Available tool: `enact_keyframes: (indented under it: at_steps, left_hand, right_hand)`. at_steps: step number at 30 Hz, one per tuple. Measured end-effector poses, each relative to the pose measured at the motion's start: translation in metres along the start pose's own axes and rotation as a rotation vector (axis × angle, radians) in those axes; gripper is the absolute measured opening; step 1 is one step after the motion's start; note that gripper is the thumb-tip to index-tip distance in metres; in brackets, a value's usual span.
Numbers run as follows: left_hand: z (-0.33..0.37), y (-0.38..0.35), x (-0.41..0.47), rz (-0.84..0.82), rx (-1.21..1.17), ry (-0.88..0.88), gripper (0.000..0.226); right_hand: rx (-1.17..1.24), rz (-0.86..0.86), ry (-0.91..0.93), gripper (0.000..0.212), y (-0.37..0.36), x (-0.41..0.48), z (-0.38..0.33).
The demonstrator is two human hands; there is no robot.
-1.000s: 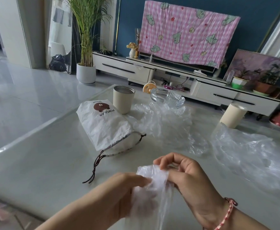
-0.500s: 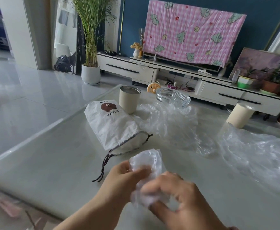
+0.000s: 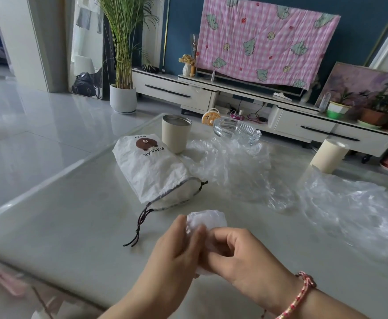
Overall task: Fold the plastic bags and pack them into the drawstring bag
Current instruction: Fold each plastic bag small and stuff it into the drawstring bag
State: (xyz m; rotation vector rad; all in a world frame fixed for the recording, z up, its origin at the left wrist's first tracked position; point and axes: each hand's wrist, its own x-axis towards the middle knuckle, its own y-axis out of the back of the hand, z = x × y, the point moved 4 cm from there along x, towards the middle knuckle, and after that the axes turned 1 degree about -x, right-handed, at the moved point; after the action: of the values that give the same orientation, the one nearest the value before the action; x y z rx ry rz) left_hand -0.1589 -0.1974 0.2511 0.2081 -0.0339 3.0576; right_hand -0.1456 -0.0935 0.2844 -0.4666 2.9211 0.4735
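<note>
The plastic bag (image 3: pixel 205 218) is bunched into a small wad above the tabletop (image 3: pixel 73 215). I have both hands clamped on it, left hand (image 3: pixel 179 252) and right hand (image 3: pixel 241 256) pressed together. I judge the folding nearly done. The next move calls for carrying the wad to the mouth of the drawstring bag (image 3: pixel 151 171) just beyond. The loose bags (image 3: pixel 349 203) wait to the right.

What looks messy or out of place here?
Two plastic bags lie crumpled, unfolded, across the table, right of the drawstring bag, whose cord trails loose. The left hand and right hand hold a bunched bag. Nothing looks spilled or broken.
</note>
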Motion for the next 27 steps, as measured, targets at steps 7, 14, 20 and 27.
enact_keyframes:
  at_steps: [7,14,20,27]
  left_hand:
    - [0.013,0.011,0.007,0.203,0.176,-0.15,0.03]
    - [0.012,0.006,0.008,0.139,-0.049,0.035,0.028]
    - [0.019,0.004,0.005,0.106,-0.022,0.005,0.029]
    - [0.013,0.003,0.001,-0.078,-0.178,0.156,0.01]
  right_hand:
    - [-0.164,0.3,-0.049,0.025,0.021,-0.001,0.013]
    - [0.405,0.003,-0.113,0.069,0.029,-0.002,0.018]
    - [0.439,0.066,-0.116,0.03,0.013,-0.003,0.011]
    - [0.598,0.215,-0.131,0.023,0.021,-0.001,0.006]
